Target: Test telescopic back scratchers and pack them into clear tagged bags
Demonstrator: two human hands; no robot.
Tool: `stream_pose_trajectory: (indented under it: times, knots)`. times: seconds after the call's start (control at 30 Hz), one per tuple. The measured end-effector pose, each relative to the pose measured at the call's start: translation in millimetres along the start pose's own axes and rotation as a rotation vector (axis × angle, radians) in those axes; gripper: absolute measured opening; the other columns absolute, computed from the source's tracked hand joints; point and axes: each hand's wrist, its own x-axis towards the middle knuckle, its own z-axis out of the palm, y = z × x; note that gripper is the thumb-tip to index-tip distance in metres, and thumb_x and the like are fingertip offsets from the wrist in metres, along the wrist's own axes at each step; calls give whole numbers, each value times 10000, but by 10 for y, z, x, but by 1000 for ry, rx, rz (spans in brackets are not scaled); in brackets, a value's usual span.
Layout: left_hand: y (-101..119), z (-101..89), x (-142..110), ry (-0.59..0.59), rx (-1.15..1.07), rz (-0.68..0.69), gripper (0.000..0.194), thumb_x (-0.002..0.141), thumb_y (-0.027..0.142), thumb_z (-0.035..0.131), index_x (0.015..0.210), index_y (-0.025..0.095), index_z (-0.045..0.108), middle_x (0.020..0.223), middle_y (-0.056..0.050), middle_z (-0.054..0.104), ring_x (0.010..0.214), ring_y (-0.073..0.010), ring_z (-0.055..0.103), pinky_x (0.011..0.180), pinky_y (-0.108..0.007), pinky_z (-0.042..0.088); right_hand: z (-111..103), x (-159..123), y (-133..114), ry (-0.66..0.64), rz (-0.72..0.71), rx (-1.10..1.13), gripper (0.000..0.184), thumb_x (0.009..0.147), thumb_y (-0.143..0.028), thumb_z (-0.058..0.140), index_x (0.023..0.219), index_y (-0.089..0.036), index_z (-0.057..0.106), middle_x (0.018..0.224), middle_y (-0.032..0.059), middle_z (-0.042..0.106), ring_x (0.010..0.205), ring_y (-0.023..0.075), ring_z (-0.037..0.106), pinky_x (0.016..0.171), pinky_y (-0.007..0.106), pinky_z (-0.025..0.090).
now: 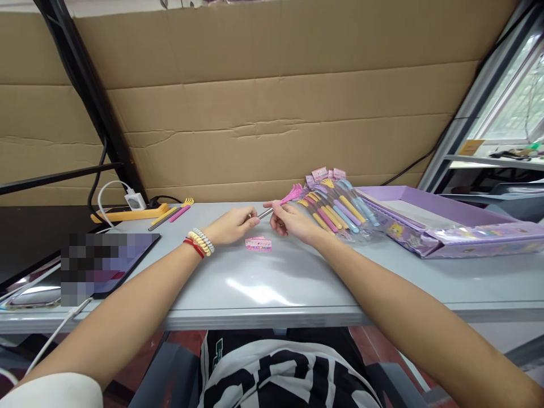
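Left hand (234, 225) is pinching, thumb and fingers nearly closed, on the near end of a pink-headed back scratcher (292, 194). Right hand (293, 220) is half curling over the rod just below the head, forefinger sticking out toward the left hand; whether it's actually gripping, can't tell. The scratcher is slanting between the two hands above the gray table (263, 277), its pink claw head showing just past the right hand's fingers, beside the pile of bagged back scratchers (335, 207). Two pink printed cards (258, 244) are lying on the table just below the hands. The pile is spreading to the right of the right hand, its handles showing yellow, pink, purple and blue; a purple display box (471, 249) is sitting just beyond. Loose back scratchers (170, 215) are lying off to the left, near a yellow power strip (131, 215). Right fingers are hiding part of the rod, left fingertips are covering its near end. Clear wrap is glaring and overlapping, so the bagged count is staying unclear; card print is too small to read. Tablet (136, 258) is partly pixelated, and the box is getting cut off at the right edge.
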Motion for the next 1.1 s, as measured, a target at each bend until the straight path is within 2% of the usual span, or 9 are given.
stream_pose_trajectory:
  times: [0.13, 0.27, 0.33, 0.43, 0.53, 0.7, 0.83, 0.97, 1.1]
  knots:
    - [-92, -62, 24, 16, -50, -42, 376, 885, 500, 384, 810, 174, 557, 680, 3, 578, 608, -126, 494, 585, -249, 390, -17, 13, -31, 24, 19, 293, 437, 818, -603, 497, 852, -174, 574, 627, 11, 592, 459, 101, 513, 380, 219, 366]
    - [-530, -245, -16, 242, 258, -380, 349, 870, 403, 405, 961, 137, 611, 992, -107, 662, 903, -221, 592, 796, -316, 438, -78, 15, -52, 95, 21, 357, 361, 818, -525, 559, 848, -166, 573, 678, 42, 643, 497, 113, 571, 370, 209, 400]
    - [-790, -337, -85, 201, 445, -583, 380, 844, 329, 419, 1086, 97, 598, 1167, -180, 607, 1085, -290, 548, 890, -366, 417, -104, 10, -66, 126, 27, 345, 312, 822, -470, 580, 875, -164, 576, 708, 50, 657, 518, 117, 592, 372, 204, 413]
    - [-1070, -424, -199, 58, 504, -911, 469, 804, 320, 450, 1160, 47, 584, 1243, -251, 554, 1137, -353, 529, 891, -407, 427, -117, -3, -88, 167, 45, 310, 244, 837, -394, 581, 906, -160, 589, 759, 62, 672, 551, 123, 615, 382, 203, 427]
    - [-1170, -440, -257, -22, 459, -1047, 500, 795, 298, 459, 1215, 48, 561, 1264, -250, 547, 1130, -350, 542, 875, -398, 433, -105, -9, -96, 180, 47, 279, 202, 855, -347, 560, 913, -157, 599, 778, 65, 674, 561, 121, 617, 389, 203, 430]
    - [-1185, -415, -253, 69, 544, -1045, 400, 817, 284, 455, 1107, 60, 615, 1167, -251, 606, 1043, -333, 585, 792, -381, 453, -101, 7, -61, 178, 32, 236, 240, 833, -378, 592, 911, -152, 613, 782, 67, 677, 562, 116, 612, 399, 199, 437]
    - [-1193, -434, -217, -27, 566, -985, 331, 774, 264, 497, 999, 75, 648, 1058, -230, 649, 947, -324, 610, 723, -358, 462, -117, 15, -46, 181, 11, 227, 291, 775, -410, 658, 906, -153, 620, 766, 64, 682, 558, 114, 613, 416, 195, 444]
    - [-1108, -429, -157, -108, 515, -771, 343, 738, 163, 459, 1013, 105, 656, 1028, -179, 650, 955, -295, 603, 774, -339, 455, -128, -1, -86, 224, 3, 254, 267, 752, -384, 688, 866, -152, 622, 743, 57, 678, 556, 117, 615, 454, 210, 461]
    - [-963, -352, -98, -5, 459, -476, 407, 748, 153, 438, 1108, 161, 628, 1048, -121, 612, 998, -244, 562, 878, -307, 420, -143, -16, -139, 222, 45, 343, 340, 814, -488, 584, 872, -154, 613, 751, 75, 682, 578, 139, 630, 489, 239, 486]
